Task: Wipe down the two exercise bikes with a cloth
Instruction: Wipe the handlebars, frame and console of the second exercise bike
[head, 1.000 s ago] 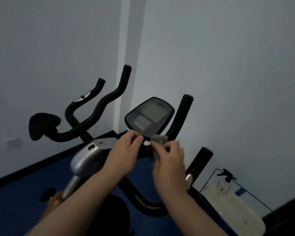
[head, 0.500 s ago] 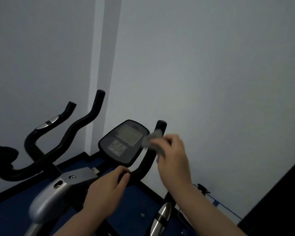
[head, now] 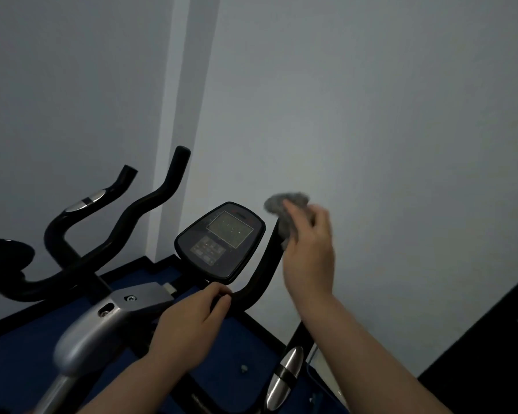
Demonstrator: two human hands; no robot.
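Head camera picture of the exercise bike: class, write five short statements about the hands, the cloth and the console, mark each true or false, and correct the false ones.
1. The right hand holds a grey cloth at the top of the right handlebar. True.
2. The left hand holds a spray bottle. False: it grips the handlebar just below the console.
3. The cloth lies flat on the console screen. False: it is bunched at the handlebar tip, to the right of the console.
4. A second set of black handlebars stands to the left, near the wall. True.
5. The floor beneath the bike is red. False: it is blue.
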